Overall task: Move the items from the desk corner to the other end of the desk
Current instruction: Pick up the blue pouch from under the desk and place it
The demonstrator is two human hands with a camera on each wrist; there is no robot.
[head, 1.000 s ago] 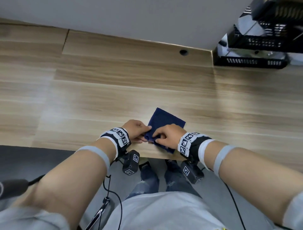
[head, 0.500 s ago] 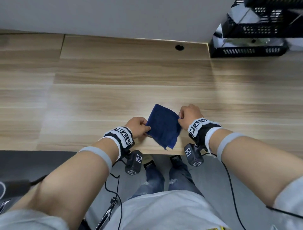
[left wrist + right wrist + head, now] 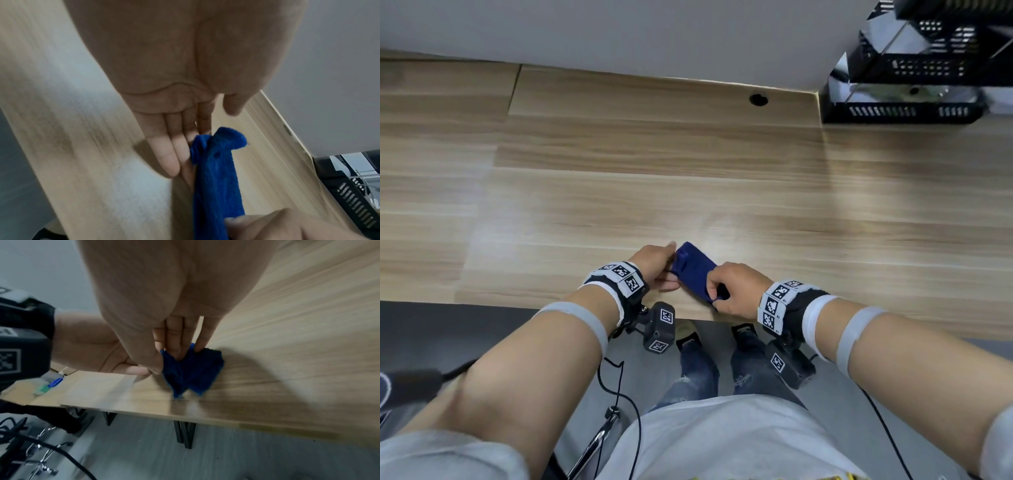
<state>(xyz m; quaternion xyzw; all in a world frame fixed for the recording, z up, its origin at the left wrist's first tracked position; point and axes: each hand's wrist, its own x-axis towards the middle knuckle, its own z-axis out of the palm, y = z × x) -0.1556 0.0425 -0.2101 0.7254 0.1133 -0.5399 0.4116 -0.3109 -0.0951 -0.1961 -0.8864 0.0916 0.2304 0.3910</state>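
Wooden desk (image 3: 619, 192): right hand (image 3: 732, 287) pinches blue cloth (image 3: 695, 270); left hand (image 3: 654, 265), fingers straight, steadies other end, probably folding for carrying.

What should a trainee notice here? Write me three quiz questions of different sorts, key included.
1. True or false: the folded dark blue terry cloth lies inside the black perforated plastic crate.
2. Where is the cloth? A) near the front edge of the light wooden desk; B) against the wall; C) on the floor.
3. How many hands touch the cloth?
Key: 1 false; 2 A; 3 two, the left hand and the right hand.
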